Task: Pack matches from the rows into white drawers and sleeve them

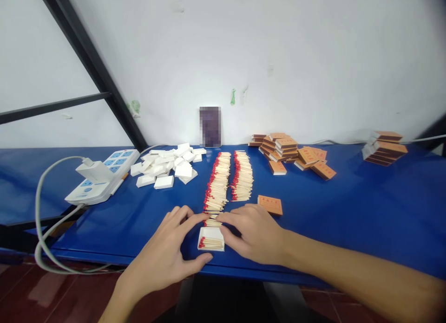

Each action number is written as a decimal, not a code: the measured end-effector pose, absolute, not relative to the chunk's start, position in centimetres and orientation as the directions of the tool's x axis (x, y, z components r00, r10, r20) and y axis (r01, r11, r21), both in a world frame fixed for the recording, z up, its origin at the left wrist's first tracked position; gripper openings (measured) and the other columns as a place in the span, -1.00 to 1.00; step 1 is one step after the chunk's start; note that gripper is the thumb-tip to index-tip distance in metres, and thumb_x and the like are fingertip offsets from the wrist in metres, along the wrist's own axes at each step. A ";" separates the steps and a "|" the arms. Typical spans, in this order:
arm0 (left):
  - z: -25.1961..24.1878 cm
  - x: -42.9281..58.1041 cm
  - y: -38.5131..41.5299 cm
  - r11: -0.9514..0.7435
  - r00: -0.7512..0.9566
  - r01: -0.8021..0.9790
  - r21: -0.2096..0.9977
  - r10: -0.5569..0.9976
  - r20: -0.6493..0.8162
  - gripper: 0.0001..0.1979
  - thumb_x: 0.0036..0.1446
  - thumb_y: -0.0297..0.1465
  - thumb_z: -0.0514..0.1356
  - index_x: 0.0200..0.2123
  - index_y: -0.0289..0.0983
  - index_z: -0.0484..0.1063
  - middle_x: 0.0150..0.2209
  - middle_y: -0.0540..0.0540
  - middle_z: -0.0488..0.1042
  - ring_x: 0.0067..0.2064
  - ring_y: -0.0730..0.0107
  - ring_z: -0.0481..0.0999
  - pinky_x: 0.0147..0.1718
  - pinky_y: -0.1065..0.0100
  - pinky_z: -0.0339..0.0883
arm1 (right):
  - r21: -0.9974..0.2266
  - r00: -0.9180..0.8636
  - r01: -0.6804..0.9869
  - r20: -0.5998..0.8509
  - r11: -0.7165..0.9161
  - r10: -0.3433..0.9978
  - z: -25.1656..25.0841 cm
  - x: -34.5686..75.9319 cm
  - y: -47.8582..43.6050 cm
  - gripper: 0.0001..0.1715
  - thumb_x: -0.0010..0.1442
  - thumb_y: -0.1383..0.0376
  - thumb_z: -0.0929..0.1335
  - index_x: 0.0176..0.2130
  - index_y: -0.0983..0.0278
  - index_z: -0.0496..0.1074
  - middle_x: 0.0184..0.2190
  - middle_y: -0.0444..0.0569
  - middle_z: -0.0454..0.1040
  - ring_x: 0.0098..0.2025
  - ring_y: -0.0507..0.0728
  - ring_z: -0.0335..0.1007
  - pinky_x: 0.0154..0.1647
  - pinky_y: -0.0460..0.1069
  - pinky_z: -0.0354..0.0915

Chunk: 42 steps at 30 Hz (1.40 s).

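A small white matchbox tray (219,233) lies by the front edge of the table, with several red-tipped matches (212,242) inside it. Just beyond it runs a long row of matches (218,186), heads to the left. My left hand (174,248) has thumb and index finger wide apart; its index fingertip touches the near end of that row. From the other side, the index fingertip of my right hand (254,230) meets the same matches, its thumb lower, at the tray's right edge. Neither hand visibly grips anything.
A second match row (242,177) lies to the right. White trays (169,163) are heaped at the left; orange matchbox sleeves (284,146) are piled at the right. One sleeve (270,204) lies near my right hand. A power strip (101,184) with looping cable is far left.
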<state>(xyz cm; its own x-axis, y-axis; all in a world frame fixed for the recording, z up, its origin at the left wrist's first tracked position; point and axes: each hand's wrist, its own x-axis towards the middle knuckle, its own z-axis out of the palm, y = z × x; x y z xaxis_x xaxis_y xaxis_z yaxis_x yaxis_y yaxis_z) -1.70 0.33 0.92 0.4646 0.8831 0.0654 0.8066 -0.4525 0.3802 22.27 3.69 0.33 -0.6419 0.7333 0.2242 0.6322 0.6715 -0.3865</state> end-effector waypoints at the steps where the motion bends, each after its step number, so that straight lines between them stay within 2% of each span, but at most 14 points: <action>1: 0.9 -1.7 0.3 -0.454 0.467 0.805 0.382 0.882 0.066 -0.43 0.16 -0.14 0.30 0.22 -0.08 0.31 0.01 -0.12 0.33 0.03 0.06 0.33 0.12 -0.03 0.27 | -0.384 -0.645 0.629 0.226 0.676 0.730 0.3 22.3 3.7 -0.71 0.37 0.23 0.26 -0.07 0.18 0.54 -0.30 -0.08 0.63 -0.28 0.15 0.54 -0.27 0.00 0.15; 5: 1.0 -1.7 0.4 -0.454 0.468 0.806 0.379 0.882 0.060 -0.45 0.17 -0.13 0.30 0.20 -0.08 0.33 0.00 -0.12 0.33 0.02 0.06 0.34 0.13 -0.04 0.26 | -0.381 -0.651 0.627 0.222 0.679 0.726 0.3 22.3 3.6 -0.71 0.37 0.23 0.25 -0.09 0.19 0.54 -0.31 -0.09 0.62 -0.29 0.14 0.54 -0.29 0.00 0.15; 12: 0.9 -1.8 0.4 -0.468 0.468 0.799 0.378 0.878 0.098 -0.47 0.14 -0.12 0.31 0.16 -0.07 0.39 -0.02 -0.11 0.37 -0.01 0.07 0.38 0.09 0.02 0.32 | -0.383 -0.622 0.654 0.217 0.652 0.752 0.3 22.1 3.5 -0.66 0.37 0.21 0.25 0.01 0.22 0.52 -0.25 -0.02 0.63 -0.21 0.19 0.55 -0.21 0.02 0.20; 19: 0.9 -1.9 0.4 -0.460 0.458 0.803 0.379 0.883 0.102 -0.39 0.15 -0.13 0.31 0.25 -0.04 0.28 0.01 -0.10 0.36 0.03 0.07 0.37 0.12 0.02 0.29 | -0.355 -0.628 0.656 0.232 0.666 0.743 0.1 22.2 3.5 -0.68 0.37 0.21 0.25 -0.05 0.24 0.53 -0.27 -0.02 0.62 -0.25 0.17 0.54 -0.23 0.01 0.19; 22: 1.0 -1.8 0.3 -0.484 0.476 0.788 0.380 0.871 0.121 -0.48 0.14 -0.15 0.32 0.16 -0.05 0.37 -0.02 -0.09 0.38 0.00 0.09 0.39 0.09 0.06 0.32 | -0.353 -0.636 0.656 0.218 0.667 0.740 0.3 22.2 3.6 -0.70 0.38 0.21 0.25 -0.11 0.24 0.53 -0.33 -0.04 0.60 -0.30 0.15 0.52 -0.27 0.01 0.15; 27: 1.3 -1.8 0.2 -0.499 0.509 0.767 0.404 0.856 0.092 -0.68 0.15 -0.22 0.31 -0.03 -0.09 0.44 -0.04 -0.07 0.39 -0.03 0.14 0.41 0.05 0.12 0.33 | -0.356 -0.655 0.636 0.220 0.685 0.723 0.4 22.3 3.7 -0.69 0.39 0.27 0.23 -0.06 0.23 0.52 -0.34 -0.07 0.59 -0.33 0.12 0.49 -0.29 0.00 0.11; 34: 1.9 -2.0 0.2 -0.522 0.564 0.746 0.414 0.825 0.023 -0.70 0.03 -0.26 0.36 -0.14 -0.10 0.45 -0.08 -0.04 0.40 -0.01 0.12 0.41 0.18 0.01 0.18 | -0.357 -0.652 0.643 0.210 0.678 0.729 0.3 22.2 3.8 -0.72 0.36 0.28 0.25 -0.08 0.23 0.53 -0.36 -0.08 0.59 -0.35 0.12 0.48 -0.32 -0.01 0.10; 42: 1.6 -2.2 0.0 -0.477 0.541 0.752 0.455 0.841 -0.014 -0.64 0.05 -0.27 0.34 -0.08 -0.09 0.36 -0.02 -0.04 0.38 0.07 0.09 0.35 0.28 -0.09 -0.06 | -0.341 -0.622 0.671 0.225 0.658 0.750 0.0 22.0 3.6 -0.70 0.34 0.25 0.29 -0.02 0.23 0.52 -0.30 -0.06 0.62 -0.28 0.18 0.54 -0.27 0.02 0.17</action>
<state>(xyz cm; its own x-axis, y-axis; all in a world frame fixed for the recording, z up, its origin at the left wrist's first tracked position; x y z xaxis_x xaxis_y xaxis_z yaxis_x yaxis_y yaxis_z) -2.21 0.03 1.58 0.5413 0.8407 -0.0139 0.7523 -0.4768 0.4547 22.04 3.64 -0.05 -0.6219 0.7502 0.2247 0.6710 0.6584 -0.3411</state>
